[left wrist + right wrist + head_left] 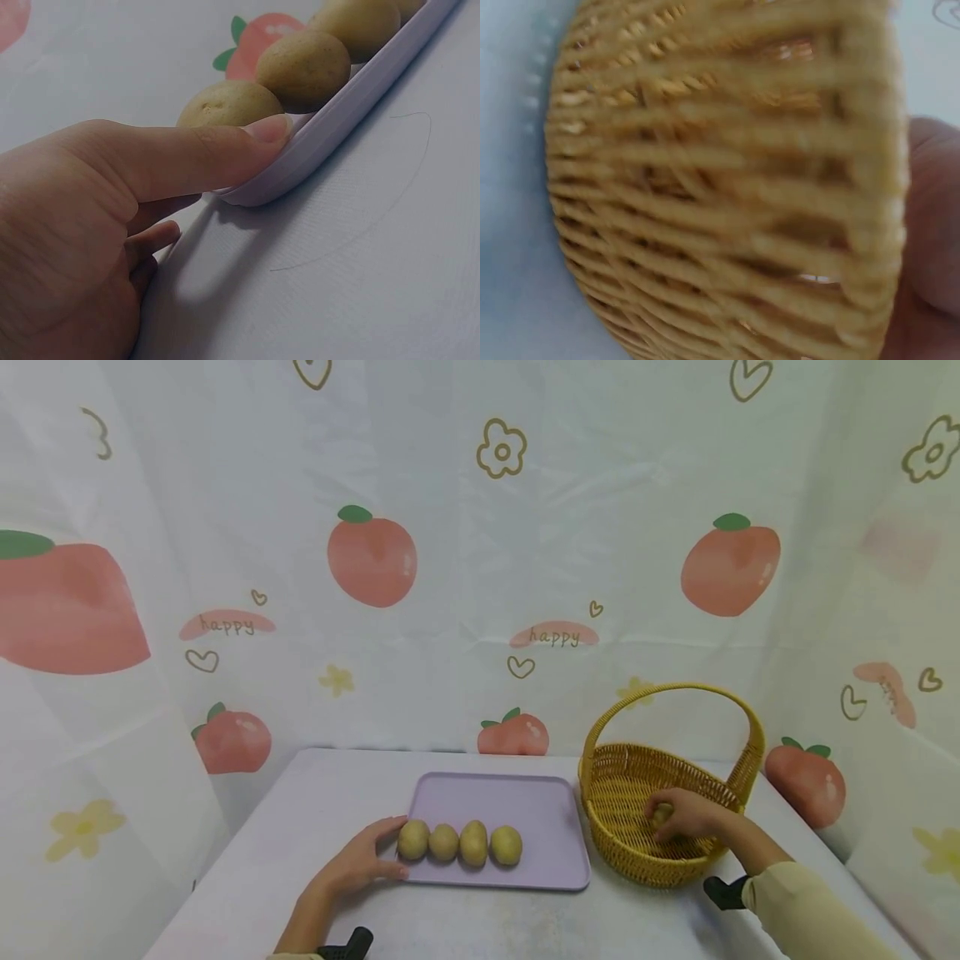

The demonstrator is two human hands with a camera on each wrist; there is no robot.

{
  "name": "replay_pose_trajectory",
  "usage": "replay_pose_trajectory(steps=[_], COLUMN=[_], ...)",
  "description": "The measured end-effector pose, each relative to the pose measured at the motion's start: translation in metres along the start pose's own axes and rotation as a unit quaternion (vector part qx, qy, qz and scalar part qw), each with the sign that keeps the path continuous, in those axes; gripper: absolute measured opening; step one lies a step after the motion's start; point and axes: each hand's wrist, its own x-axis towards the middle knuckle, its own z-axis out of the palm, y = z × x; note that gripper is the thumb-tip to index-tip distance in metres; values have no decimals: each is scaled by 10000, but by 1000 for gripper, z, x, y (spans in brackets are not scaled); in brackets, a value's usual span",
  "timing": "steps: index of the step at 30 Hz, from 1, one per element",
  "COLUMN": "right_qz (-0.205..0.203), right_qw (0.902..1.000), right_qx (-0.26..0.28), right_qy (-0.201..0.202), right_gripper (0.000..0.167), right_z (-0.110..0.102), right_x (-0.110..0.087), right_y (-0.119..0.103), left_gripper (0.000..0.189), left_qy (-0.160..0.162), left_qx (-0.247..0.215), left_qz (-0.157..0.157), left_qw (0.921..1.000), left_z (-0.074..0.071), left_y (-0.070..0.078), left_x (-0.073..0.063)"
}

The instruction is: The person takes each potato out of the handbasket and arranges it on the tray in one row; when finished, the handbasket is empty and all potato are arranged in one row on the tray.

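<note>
Inside the yellow wicker basket, my right hand holds a potato in its fingers. The right wrist view has the woven basket wall in front, with part of the right hand behind its rim and the potato hidden. My left hand grips the front left corner of the lilac tray. In the left wrist view its thumb lies over the tray rim. Several potatoes stand in a row along the front of the tray; the leftmost potato is beside the thumb.
Basket and tray stand side by side on a white table, the basket on the right. The basket's tall arched handle rises above the right hand. A fruit-patterned curtain hangs behind the table and at both sides.
</note>
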Motion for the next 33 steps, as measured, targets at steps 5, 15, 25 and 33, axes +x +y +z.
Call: replay_pose_trajectory(steps=[5, 15, 25, 33], right_qz=[-737, -917, -1055, -1593], right_qw=[9966, 9895, 9854, 9753], right_qx=[-183, -247, 110, 540], right_qy=[318, 1094, 1329, 1431], right_gripper=[16, 31, 39, 38], right_z=[6, 10, 16, 31], right_x=[-2, -13, -23, -23], right_y=[-5, -36, -74, -106], left_gripper=[84, 84, 86, 85], left_qy=[0, -26, -4, 3], left_qx=[-10, -56, -35, 1], left_qz=[16, 71, 177, 170], left_qw=[10000, 10000, 9998, 9999], left_z=[1, 1, 1, 1], left_y=[0, 0, -1, -3], left_x=[0, 1, 1, 2])
